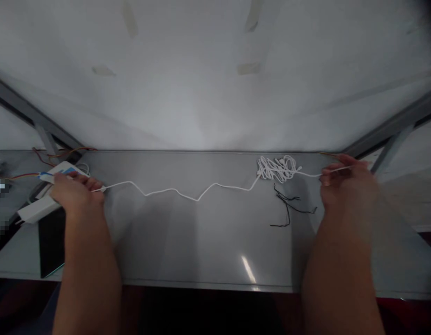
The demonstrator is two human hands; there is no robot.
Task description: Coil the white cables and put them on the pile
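Observation:
A white cable point(173, 190) runs in a loose zigzag across the grey tabletop. At the left, my left hand point(77, 188) is closed on it, close to a small connector at its end. On the right lies a tangle of white cables point(276, 168). From it another stretch of white cable point(308, 174) leads to my right hand point(348, 174), whose fingers are closed on it; the hand is slightly blurred. Several thin black wire ties point(287, 203) lie just below the tangle, between it and my right forearm.
A white power strip-like block point(39, 208) sits beside my left hand, with a dark flat panel point(51, 242) below it. Orange and red wires point(70, 151) run along the back left. A pale wall point(187, 102) rises behind the table, with metal frame bars point(393, 123) at both sides.

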